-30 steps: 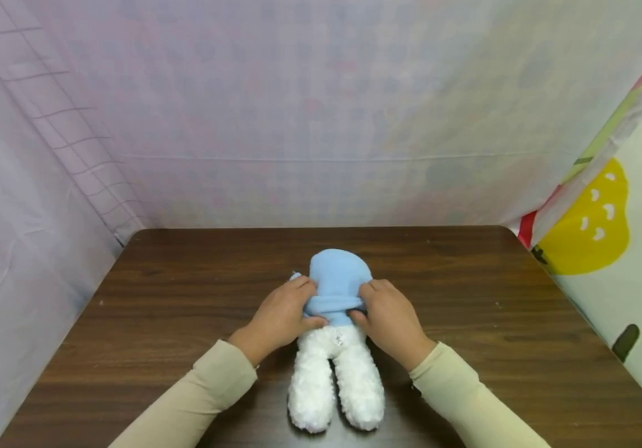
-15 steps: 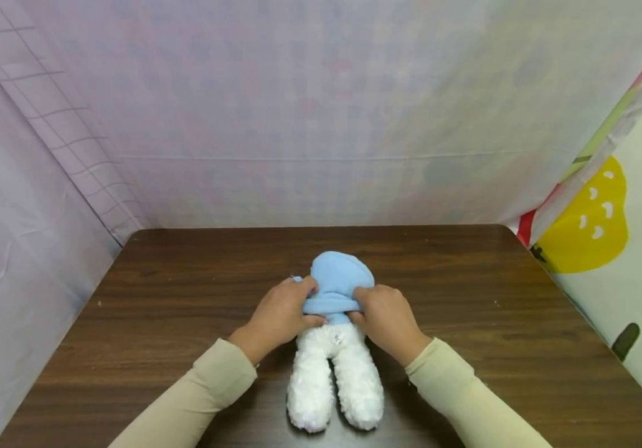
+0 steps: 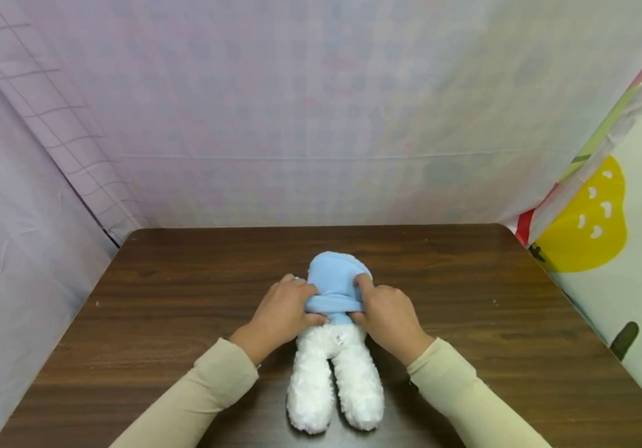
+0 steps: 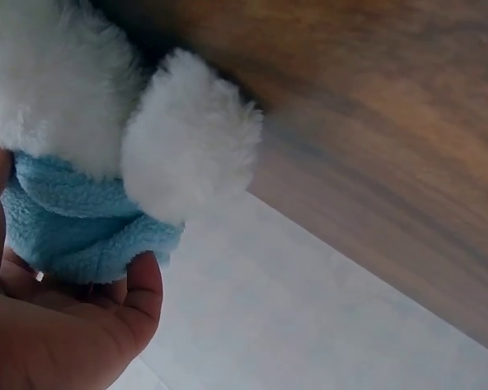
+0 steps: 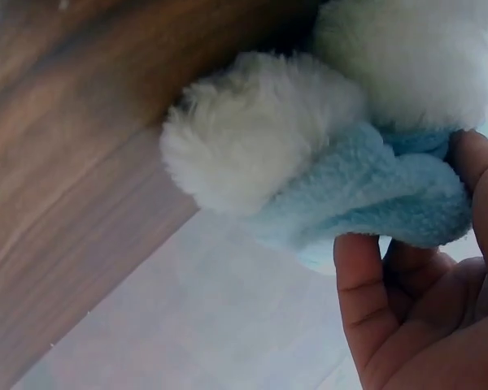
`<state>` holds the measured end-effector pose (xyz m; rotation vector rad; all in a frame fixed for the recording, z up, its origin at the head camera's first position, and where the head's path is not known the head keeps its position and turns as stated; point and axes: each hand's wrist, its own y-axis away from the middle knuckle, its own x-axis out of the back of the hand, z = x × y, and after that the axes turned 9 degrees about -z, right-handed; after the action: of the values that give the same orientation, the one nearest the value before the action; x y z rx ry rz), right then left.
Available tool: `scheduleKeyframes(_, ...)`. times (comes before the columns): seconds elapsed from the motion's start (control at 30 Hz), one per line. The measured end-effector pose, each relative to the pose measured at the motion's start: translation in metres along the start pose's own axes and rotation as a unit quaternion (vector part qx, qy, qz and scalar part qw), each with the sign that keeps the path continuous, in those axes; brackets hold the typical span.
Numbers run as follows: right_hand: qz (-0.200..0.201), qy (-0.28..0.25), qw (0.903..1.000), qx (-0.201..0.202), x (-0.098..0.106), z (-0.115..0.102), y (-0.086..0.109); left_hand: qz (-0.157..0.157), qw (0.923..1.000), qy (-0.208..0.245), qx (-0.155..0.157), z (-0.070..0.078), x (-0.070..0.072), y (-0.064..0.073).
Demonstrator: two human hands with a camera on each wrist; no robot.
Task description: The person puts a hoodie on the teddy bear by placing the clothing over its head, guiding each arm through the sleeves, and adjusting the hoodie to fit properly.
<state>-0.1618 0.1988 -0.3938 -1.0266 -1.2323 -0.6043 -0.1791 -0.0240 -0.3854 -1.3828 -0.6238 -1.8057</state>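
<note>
A white plush toy [image 3: 334, 373] lies on the table with its two fluffy legs toward me. A light blue fleece garment [image 3: 336, 274] covers its upper part, with a thick fold across the middle. My left hand [image 3: 281, 314] grips the garment's left side, thumb below the fold and fingers above. On the other side, my right hand [image 3: 390, 320] holds the garment between thumb and fingers, its index finger reaching up over the cloth. Both wrist views show the fleece between thumb and fingers, and a round fluffy white paw [image 4: 191, 138] beside it. The toy's head is hidden.
The dark wood-grain table [image 3: 186, 267] stretches out to both sides and behind the toy. A pale checked curtain [image 3: 321, 124] hangs along its far edge. Printed cloth with a yellow shape [image 3: 584, 218] hangs at the right.
My right index finger has lifted and stretched upward over the blue garment. The cloth's top has shifted slightly left and looks smoother. My left hand stays almost in place.
</note>
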Motion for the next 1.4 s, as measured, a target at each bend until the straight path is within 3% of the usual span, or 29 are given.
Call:
scheduleKeyframes(0.23,-0.015,-0.032,0.9994,0.003,0.0,-0.001,0.002,0.024,0.9993,-0.01,-0.027,-0.003,-0.003,0.004)
scheduleKeyframes(0.47,-0.01,-0.071,0.9972,0.02,0.0,0.001,0.003,0.021,0.9993,0.023,-0.018,-0.002,-0.001,0.005)
scheduleKeyframes(0.57,-0.023,-0.086,0.9957,0.024,0.002,0.001,0.001,0.002,0.9996,0.023,-0.017,-0.002,0.003,0.003)
scheduleKeyframes(0.83,-0.093,-0.144,0.985,0.02,0.008,0.0,-0.011,-0.085,0.9962,0.02,-0.003,-0.004,0.014,-0.008)
scheduleKeyframes(1.2,-0.05,-0.096,0.9937,0.029,0.006,-0.008,-0.012,-0.078,0.9957,0.025,-0.043,-0.002,0.013,-0.01)
scheduleKeyframes(1.4,-0.012,-0.048,0.9981,0.037,0.003,-0.014,-0.009,-0.052,0.997,-0.007,-0.057,0.002,0.011,-0.009)
